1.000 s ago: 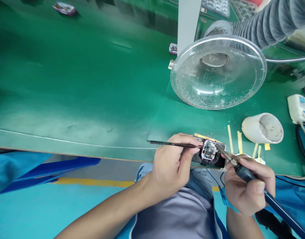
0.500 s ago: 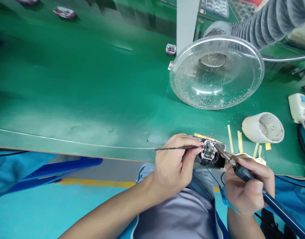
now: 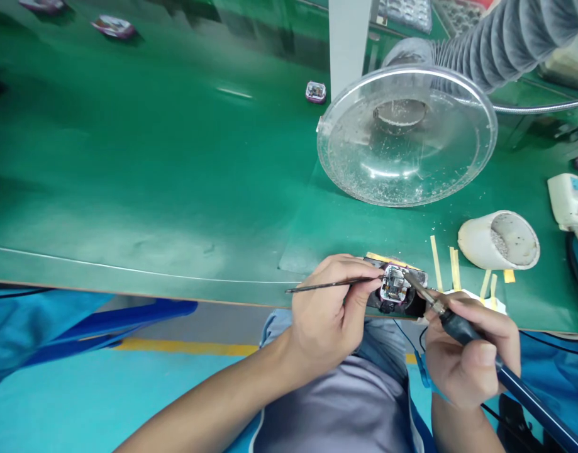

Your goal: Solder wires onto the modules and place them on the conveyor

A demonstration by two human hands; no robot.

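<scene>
The person is working at the near edge of the green counter (image 3: 128,189), with a square electronic module (image 3: 393,284) sitting in a black holder (image 3: 414,306) directly ahead of the torso and between the hands. The holder's long axis is running left to right, parallel to that edge, and one yellow strip (image 3: 383,257) is showing along its far side. The left hand (image 3: 329,318) is nearer, its fingers closed in a pinch on one pair of slim dark tweezers (image 3: 326,285) whose tips are reaching the module's left side; whether they have hold of anything there, I cannot tell. The right hand (image 3: 472,352) is sitting farther back, curled firmly around one blue-handled soldering iron (image 3: 463,330) whose metal tip is angling in from the right. Behind it, five pale tape strips (image 3: 436,264) are lying near one white cup (image 3: 499,242), while one clear round hood (image 3: 406,138) is hanging over the counter toward the far side, fed by one ribbed grey duct (image 3: 496,38).
</scene>
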